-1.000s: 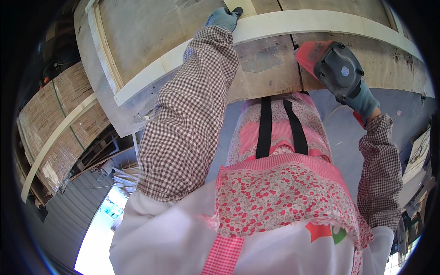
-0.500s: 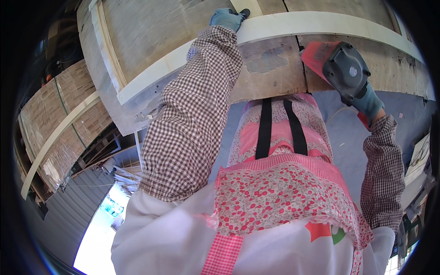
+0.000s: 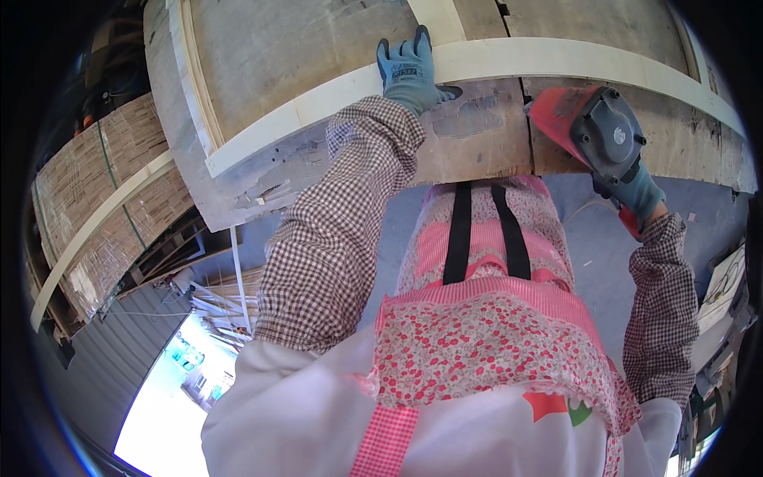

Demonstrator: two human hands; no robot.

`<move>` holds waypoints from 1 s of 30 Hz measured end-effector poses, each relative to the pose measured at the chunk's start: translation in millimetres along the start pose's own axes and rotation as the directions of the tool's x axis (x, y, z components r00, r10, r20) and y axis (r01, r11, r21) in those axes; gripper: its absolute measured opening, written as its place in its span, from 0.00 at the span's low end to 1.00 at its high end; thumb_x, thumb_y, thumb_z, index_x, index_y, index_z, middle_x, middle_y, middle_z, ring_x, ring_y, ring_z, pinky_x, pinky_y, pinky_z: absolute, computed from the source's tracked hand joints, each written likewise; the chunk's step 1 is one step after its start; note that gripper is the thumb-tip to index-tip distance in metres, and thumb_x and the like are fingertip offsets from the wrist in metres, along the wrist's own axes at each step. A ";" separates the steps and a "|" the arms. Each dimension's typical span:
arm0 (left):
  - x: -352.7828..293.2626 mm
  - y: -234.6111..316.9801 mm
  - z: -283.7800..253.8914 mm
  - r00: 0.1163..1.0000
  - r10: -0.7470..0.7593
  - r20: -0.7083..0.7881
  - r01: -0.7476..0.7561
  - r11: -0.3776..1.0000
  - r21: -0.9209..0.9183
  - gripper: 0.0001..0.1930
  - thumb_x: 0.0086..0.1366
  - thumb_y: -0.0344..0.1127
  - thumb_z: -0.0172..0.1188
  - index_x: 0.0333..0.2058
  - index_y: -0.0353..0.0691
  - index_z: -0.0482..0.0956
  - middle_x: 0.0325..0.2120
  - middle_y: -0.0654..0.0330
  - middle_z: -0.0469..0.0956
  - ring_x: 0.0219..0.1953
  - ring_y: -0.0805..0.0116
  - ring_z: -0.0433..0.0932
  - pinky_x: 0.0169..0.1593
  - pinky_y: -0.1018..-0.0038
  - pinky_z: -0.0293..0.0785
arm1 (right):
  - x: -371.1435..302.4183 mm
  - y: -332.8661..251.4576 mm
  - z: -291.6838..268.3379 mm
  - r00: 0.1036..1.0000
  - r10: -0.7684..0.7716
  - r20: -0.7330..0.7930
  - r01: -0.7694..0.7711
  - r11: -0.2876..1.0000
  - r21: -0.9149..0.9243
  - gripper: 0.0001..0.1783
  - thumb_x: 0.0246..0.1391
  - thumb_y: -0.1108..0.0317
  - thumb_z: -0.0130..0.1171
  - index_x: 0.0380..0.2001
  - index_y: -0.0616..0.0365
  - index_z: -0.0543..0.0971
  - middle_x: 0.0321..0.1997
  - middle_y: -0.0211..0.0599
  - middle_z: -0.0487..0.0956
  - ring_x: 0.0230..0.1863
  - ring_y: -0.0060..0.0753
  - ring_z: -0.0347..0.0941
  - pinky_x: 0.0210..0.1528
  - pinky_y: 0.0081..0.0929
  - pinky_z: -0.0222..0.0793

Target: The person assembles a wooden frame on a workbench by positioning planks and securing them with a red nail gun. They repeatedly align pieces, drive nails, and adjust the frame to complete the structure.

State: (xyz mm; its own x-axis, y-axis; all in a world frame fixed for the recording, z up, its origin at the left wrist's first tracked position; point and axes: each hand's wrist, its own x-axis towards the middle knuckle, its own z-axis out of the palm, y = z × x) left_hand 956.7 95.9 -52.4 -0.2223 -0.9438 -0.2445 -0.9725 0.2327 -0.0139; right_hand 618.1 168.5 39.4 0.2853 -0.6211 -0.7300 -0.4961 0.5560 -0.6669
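My left hand (image 3: pixel 411 75), in a blue glove with dark fingertips, lies over the long pale wooden strip (image 3: pixel 532 57) near the table's front. Its fingers are spread across the strip and the thumb points right; nothing is in its grip. A pale crosspiece (image 3: pixel 439 19) meets the strip just beyond the fingers. My right hand (image 3: pixel 640 193), gloved too, is closed round the handle of a red and black nail gun (image 3: pixel 608 135). The gun's red end points left, over the worn board along the table's near edge. Its underside and my right fingers are mostly hidden.
The worn wooden worktable (image 3: pixel 477 151) curves across the front, with a dark gap between its boards. Another pale strip (image 3: pixel 193 75) runs away at the left. A strapped stack of wood pieces (image 3: pixel 103 171) stands left of the table, and several loose battens (image 3: pixel 226 306) lie below.
My left hand has gone from gripping the strip beside the crosspiece to lying over it with fingers spread. The nail gun stays in my right hand, slightly lower in view.
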 end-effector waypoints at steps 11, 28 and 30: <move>1.7 2.0 -13.7 0.993 -0.049 0.111 0.055 0.997 -0.053 0.61 0.33 0.66 0.64 0.59 0.34 0.45 0.48 0.50 0.65 0.52 0.57 0.63 0.62 0.59 0.40 | -8.0 -15.8 5.4 1.000 -0.006 -0.007 0.006 1.000 -0.008 0.11 0.43 0.66 0.61 0.29 0.59 0.74 0.19 0.31 0.74 0.17 0.21 0.70 0.18 0.19 0.66; 2.9 3.0 -11.7 0.986 -0.080 0.147 0.089 0.995 -0.053 0.59 0.34 0.66 0.63 0.59 0.35 0.46 0.55 0.53 0.59 0.58 0.60 0.55 0.63 0.58 0.32 | -1.0 -6.2 -0.2 1.000 -0.016 -0.005 0.016 1.000 -0.025 0.08 0.44 0.69 0.57 0.28 0.61 0.73 0.16 0.32 0.73 0.15 0.23 0.69 0.16 0.21 0.63; 2.8 2.0 -12.6 0.983 -0.080 0.163 0.091 0.994 -0.058 0.59 0.34 0.66 0.63 0.59 0.35 0.47 0.54 0.52 0.59 0.58 0.59 0.55 0.62 0.57 0.31 | -2.6 -12.7 0.7 1.000 0.018 -0.011 -0.018 0.999 -0.046 0.08 0.44 0.69 0.57 0.29 0.61 0.72 0.17 0.33 0.73 0.16 0.24 0.69 0.16 0.22 0.63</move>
State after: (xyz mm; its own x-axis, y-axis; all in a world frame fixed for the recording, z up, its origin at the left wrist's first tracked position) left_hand 953.3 90.8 -40.9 -0.1291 -0.9084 -0.3976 -0.9911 0.1318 0.0206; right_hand 624.2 163.4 49.7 0.2674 -0.6170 -0.7401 -0.5386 0.5411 -0.6458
